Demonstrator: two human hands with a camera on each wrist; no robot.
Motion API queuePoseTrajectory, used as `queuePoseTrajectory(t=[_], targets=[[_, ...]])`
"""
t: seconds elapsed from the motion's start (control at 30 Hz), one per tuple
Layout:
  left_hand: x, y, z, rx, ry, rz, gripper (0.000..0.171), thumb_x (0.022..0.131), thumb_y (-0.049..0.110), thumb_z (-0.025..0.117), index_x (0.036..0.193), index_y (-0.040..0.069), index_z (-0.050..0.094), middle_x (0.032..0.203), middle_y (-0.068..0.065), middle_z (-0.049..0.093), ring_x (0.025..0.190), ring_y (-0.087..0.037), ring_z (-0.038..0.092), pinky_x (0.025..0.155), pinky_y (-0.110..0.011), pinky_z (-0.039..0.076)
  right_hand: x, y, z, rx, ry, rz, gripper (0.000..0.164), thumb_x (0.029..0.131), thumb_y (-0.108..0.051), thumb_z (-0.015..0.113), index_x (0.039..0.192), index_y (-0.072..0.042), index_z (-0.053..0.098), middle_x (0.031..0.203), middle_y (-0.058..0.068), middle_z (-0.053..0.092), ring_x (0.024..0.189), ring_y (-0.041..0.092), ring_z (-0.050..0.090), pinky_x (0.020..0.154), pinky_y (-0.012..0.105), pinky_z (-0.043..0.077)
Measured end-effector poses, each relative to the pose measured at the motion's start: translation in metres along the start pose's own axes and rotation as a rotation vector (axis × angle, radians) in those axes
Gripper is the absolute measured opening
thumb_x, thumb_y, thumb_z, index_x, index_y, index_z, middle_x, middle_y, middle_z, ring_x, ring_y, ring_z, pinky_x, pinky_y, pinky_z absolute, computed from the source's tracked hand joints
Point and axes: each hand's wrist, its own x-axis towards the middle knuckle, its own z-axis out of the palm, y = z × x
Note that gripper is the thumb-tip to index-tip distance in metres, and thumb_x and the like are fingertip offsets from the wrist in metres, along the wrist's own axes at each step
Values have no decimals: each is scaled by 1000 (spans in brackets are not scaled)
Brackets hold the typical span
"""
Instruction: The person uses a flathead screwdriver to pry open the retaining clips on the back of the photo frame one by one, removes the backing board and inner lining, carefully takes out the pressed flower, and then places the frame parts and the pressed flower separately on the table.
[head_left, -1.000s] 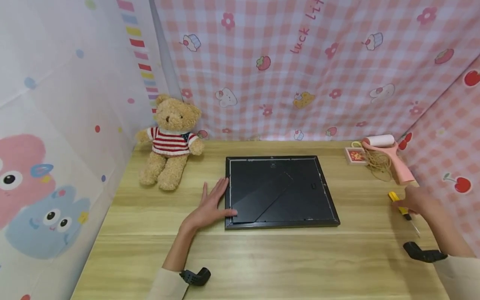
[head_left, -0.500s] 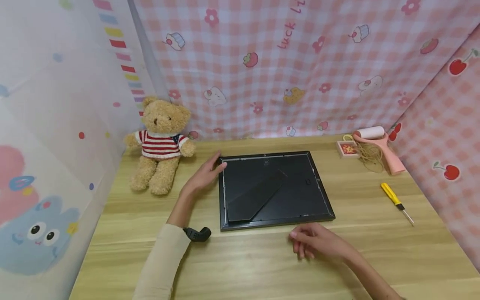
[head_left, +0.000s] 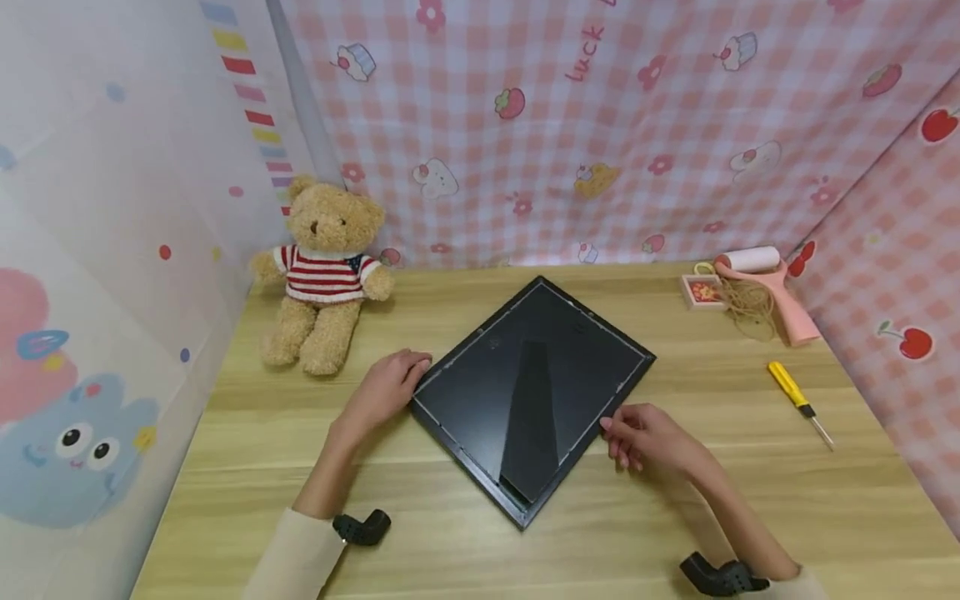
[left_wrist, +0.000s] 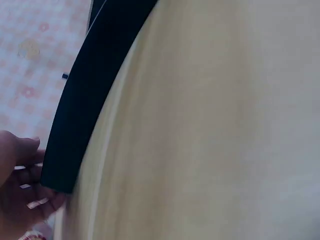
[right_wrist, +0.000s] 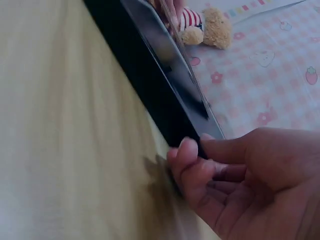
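Note:
A black picture frame (head_left: 465, 400) lies face down on the wooden table, turned at an angle, its easel-back stand (head_left: 532, 417) pointing toward the person. At its left corner, my left hand (head_left: 386, 387) grips the frame; in the left wrist view that hand (left_wrist: 20, 195) has its fingers bent round the end of the frame's side (left_wrist: 85, 110). My right hand (head_left: 652, 437) pinches the lower right edge. The right wrist view shows this hand (right_wrist: 250, 175) with thumb and curled fingers at the frame's border (right_wrist: 145, 85). The frame's front is hidden.
A teddy bear (head_left: 326, 275) sits at the back left. A yellow-handled screwdriver (head_left: 795, 396) lies at the right. Behind it are a pink lint roller (head_left: 791, 312), a bundle of twine (head_left: 750, 304) and a small pink box (head_left: 703, 292).
The right hand has let go of the screwdriver and moved left to the frame. The frame has turned counterclockwise, and the left hand has slid down to its left corner.

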Motion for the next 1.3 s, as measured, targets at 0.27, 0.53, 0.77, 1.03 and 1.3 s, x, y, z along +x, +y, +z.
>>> queuePoseTrajectory(t=[0.27, 0.53, 0.77, 1.03, 1.3], targets=[[-28, 41, 2, 78, -118, -71, 51, 119, 30, 46, 162, 2, 51, 133, -30, 74, 118, -45, 76, 100, -61, 60, 21, -11, -21, -258, 112, -80, 24, 109, -6, 66, 87, 2, 68, 67, 6, 71, 56, 10, 61, 53, 23, 49], [-53, 76, 17, 152, -133, -154, 59, 117, 28, 50, 166, -4, 40, 95, -33, 77, 89, -47, 78, 76, -62, 63, 48, -23, -28, -402, 236, -98, 13, 104, 1, 71, 102, 13, 67, 81, 17, 75, 68, 20, 72, 62, 28, 55], [-70, 104, 4, 55, -176, -242, 65, 118, 30, 49, 166, -12, 34, 91, -33, 74, 90, -47, 77, 81, -63, 62, 65, -27, -27, -411, 239, -110, 22, 103, 1, 72, 115, 20, 67, 94, 27, 77, 69, 22, 73, 63, 31, 60], [-74, 95, 8, 53, -213, -275, 68, 116, 31, 57, 163, -14, 37, 94, -31, 76, 93, -45, 79, 82, -60, 63, 68, -28, -29, -361, 193, -128, 19, 102, 4, 71, 113, 19, 68, 92, 24, 77, 67, 18, 70, 63, 31, 60], [-29, 69, 4, -45, -71, -251, 70, 112, 32, 65, 168, -1, 39, 153, -30, 60, 137, -46, 64, 113, -61, 53, 66, -39, -22, -289, 353, -60, 19, 105, -5, 71, 112, 13, 72, 96, 23, 79, 81, 28, 75, 68, 32, 57]])
